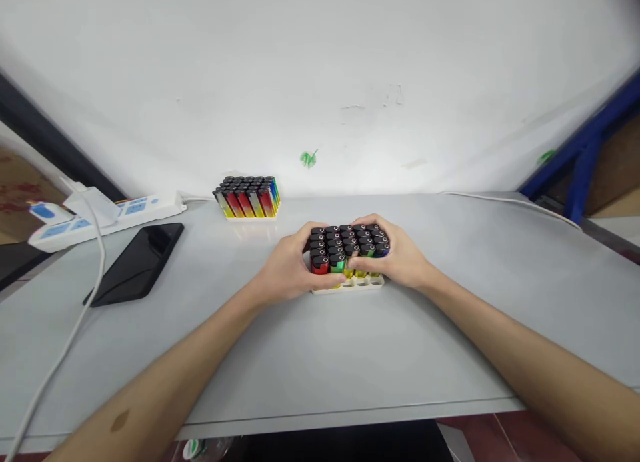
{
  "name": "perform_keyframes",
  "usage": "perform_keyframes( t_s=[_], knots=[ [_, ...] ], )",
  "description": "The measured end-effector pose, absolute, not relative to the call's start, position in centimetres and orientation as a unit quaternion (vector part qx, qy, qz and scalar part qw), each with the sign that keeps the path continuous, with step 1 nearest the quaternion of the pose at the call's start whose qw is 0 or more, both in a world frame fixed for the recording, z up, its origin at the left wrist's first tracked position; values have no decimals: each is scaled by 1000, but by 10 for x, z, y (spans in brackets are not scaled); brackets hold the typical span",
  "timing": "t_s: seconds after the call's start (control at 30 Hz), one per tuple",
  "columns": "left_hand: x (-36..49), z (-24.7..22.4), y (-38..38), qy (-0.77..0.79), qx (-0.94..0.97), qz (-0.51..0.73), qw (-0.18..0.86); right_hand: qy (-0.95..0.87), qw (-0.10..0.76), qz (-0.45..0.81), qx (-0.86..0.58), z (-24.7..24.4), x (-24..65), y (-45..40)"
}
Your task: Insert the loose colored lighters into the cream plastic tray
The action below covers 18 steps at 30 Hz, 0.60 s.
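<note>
In the middle of the table, a block of upright lighters (349, 239) with black tops stands in a pale tray (363, 285). Red, green and yellow bodies show at its front. My left hand (290, 265) is wrapped round the block's left side, thumb across the front near a red and a green lighter. From the right, my right hand (400, 252) grips the other side, its thumb also lying across the front. Bare holes of the tray show at the front right, below that thumb. The fingertips behind the block are mostly hidden.
A second tray of lighters (247, 199) stands at the back, near the wall. On the left lie a black phone (137, 265), a white power strip (135, 212) with plugs, and a white cable (70, 349). Another cable (505, 199) runs along the back right.
</note>
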<state>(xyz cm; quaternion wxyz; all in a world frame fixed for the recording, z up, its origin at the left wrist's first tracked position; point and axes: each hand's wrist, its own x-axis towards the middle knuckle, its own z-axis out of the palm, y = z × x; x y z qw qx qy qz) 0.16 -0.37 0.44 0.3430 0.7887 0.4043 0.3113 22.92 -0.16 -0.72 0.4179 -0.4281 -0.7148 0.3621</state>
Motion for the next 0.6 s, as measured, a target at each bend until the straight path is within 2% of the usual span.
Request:
perform_keyframes(
  t_s=[0.6],
  knots=[
    [1,13,-5,399,802,309,320,-723,418,334,-437,3,229,-10]
  ],
)
